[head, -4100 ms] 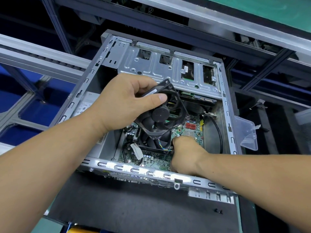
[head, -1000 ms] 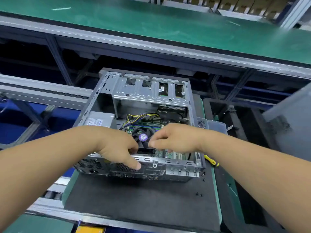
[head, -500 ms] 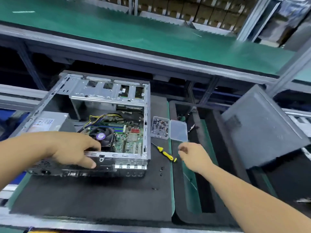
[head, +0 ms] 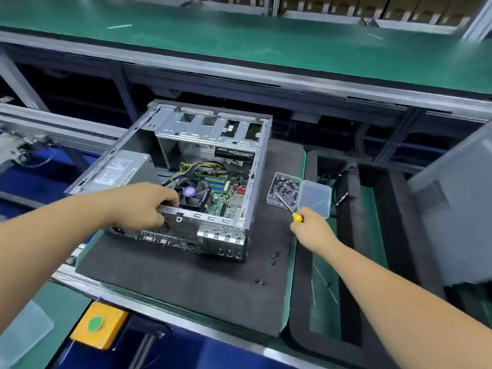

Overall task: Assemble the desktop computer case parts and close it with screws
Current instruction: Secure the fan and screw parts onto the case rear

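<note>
the case (head: 207, 161) lies on its side at frame centre on a dark foam mat (head: 186, 283), open face up, with the fan (head: 193, 194) seated on the board (head: 226, 198). the left hand (head: 143, 206) holds the near rim of the case, fingers curled over the rail just left of the fan. this grip steadies the chassis.

the right hand (head: 311, 230) is right of the case, apart from it. its fingers are closed round the yellow handle of the screwdriver (head: 288, 209). the shaft runs up and to the left from the fist, and the tip lies in the open screw box (head: 283, 191). the long axis of the tool thus points at the box, not at the case. whether a screw sits on the tip cannot be told.

the relation that governs the next move: the fan lies to the left of the tool tip, beyond the right wall of the case. the right hand is the one with the tool; the left hand is nearer the fan. the likely step is to lift a screw from the box and carry it left, over the wall, to the fan.

the lid (head: 315, 197) lies just right of the box. loose screws (head: 274, 258) lie on the mat near the lower right corner of the case. a grey panel (head: 458, 214) leans at the right edge of the frame. a green bench (head: 266, 41) crosses the top, above a metal frame.
</note>
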